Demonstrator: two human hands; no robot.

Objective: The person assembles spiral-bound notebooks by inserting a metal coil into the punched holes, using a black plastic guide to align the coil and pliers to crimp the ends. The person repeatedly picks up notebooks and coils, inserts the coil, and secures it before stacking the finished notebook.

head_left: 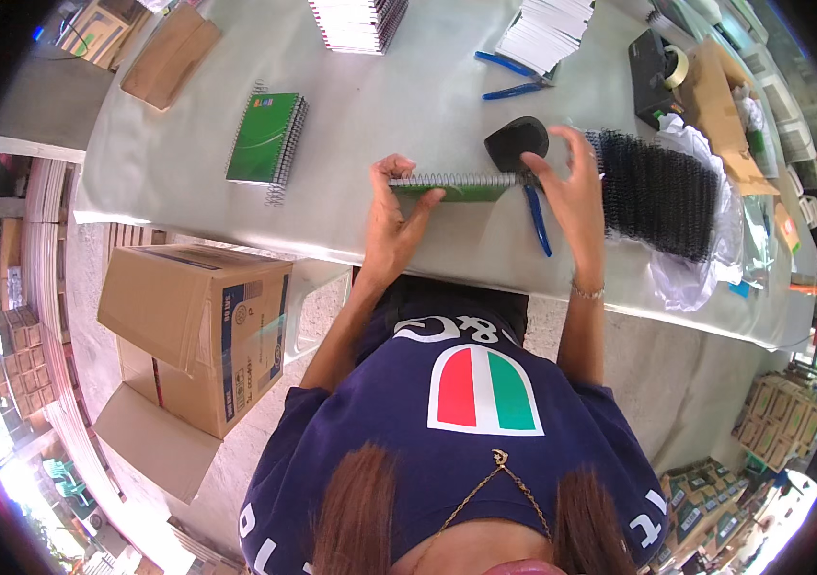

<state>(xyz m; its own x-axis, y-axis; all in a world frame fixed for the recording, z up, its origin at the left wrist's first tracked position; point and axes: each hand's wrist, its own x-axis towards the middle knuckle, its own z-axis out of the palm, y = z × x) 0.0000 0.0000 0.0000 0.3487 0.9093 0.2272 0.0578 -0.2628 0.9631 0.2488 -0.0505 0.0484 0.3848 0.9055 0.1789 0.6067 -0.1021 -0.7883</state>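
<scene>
A green spiral notebook [461,193] stands on edge on the table, its metal coil along the top. My left hand [395,206] grips its left end, thumb on the green cover. By the other end is my right hand [573,187], thumb and forefinger apart, with nothing visible between them. A tool with a blue handle [538,222] lies beside the notebook's right end, its head partly hidden. Just beyond sits a dark, rounded flat object [516,144] whose kind I cannot make out. Black plastic binding coils [657,195] are heaped to the right of my right hand.
More green spiral notebooks [266,139] lie at left on the table [332,125]. Farther back are a notebook stack [358,24], a paper stack [544,34] and blue-handled pliers [514,79]. A black box [655,77] stands at right; an open carton [202,331] sits below left.
</scene>
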